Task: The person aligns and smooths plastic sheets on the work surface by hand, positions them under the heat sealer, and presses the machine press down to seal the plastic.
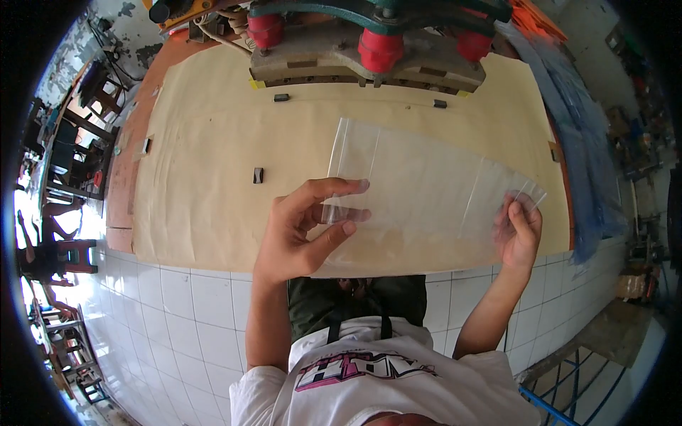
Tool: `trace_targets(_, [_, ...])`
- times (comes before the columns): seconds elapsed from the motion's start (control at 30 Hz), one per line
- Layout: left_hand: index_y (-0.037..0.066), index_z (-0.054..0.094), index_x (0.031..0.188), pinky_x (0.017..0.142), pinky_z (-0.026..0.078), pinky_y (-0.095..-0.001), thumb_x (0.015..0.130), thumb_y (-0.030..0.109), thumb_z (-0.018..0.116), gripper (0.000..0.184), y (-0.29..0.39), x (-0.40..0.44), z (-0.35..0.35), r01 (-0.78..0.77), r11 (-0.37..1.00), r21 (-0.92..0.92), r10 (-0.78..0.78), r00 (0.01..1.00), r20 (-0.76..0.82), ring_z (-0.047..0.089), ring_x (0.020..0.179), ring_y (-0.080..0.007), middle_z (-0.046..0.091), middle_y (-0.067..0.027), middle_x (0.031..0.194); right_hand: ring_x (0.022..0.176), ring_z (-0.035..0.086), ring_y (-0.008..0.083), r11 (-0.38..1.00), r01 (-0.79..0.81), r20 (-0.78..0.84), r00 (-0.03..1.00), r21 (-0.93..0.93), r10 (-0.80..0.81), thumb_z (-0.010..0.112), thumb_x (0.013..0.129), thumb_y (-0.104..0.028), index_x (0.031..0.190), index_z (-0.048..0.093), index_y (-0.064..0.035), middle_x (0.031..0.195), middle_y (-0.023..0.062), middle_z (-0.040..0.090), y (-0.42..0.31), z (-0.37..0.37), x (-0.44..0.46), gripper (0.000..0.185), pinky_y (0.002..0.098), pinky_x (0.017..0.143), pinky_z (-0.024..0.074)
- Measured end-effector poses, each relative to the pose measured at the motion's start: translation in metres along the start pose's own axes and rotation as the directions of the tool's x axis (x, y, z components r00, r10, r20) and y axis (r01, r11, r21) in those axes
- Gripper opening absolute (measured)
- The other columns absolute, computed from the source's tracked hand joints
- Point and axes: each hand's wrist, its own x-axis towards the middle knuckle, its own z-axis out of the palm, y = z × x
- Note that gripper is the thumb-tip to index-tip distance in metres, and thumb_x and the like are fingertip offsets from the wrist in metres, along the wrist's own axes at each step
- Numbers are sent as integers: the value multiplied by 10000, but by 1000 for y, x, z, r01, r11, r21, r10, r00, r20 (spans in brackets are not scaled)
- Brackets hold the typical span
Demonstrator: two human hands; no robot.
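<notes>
We have a clear plastic film [426,174] stretched between our two hands, over the near part of the paper-covered surface [199,142]. Its long axis runs crosswise, from our left hand [295,227] to our right hand [522,234], with the far edge slanting so that the left end reaches farther from us than the right. Our right fingers close on the film's right end, the thumb in front and the other fingers showing through from behind. Our left hand is at the opposite end, thumb and forefinger standing apart with the film's edge between them; through the clear layers we cannot tell whether the fingers there truly pinch it, nor quite where the near edge stops. The film lies to the right of the left fingers and to the left of the right ones, so each hand is nearest its own end. Beyond the far edge a strip of open paper separates us from the heavy machine [419,71] with red cylinders [380,50]. Two small dark blocks [282,97] [440,104] sit just in front of it, and another dark block [258,175] lies beside our left hand, on its outer side. Blue sheeting [561,121] borders the right side, past the paper.
</notes>
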Motion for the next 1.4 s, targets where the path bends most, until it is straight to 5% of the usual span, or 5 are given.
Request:
trace_targets(0.4, [-105,550,1246,1005,553,-449,816,-132,593,433,3,1,-2,-57,994,-89,61,997,38,616,1204,-294,608,-239,1288,563,599,125,1000,-3,53,999,12,2,722,922,-207,1074,669,18,713,51,650,1,-3,-1,276,274,452,467])
trace_targets(0.9, [-84,555,1292,986,568,-407,832,-90,726,491,-2,-2,0,-44,999,-7,44,999,27,639,1167,-295,592,-218,1330,559,600,131,999,-6,51,999,40,4,717,924,-194,1070,658,21,700,47,642,0,-1,-2,267,270,441,460])
trace_targets(1.4, [-94,557,1284,951,576,-377,858,-116,688,447,0,-3,0,4,1000,23,-4,1000,-1,668,1129,-309,596,-223,1334,592,606,135,999,-12,44,999,49,10,731,911,-191,1076,665,16,713,41,643,1,-3,-1,273,279,460,471])
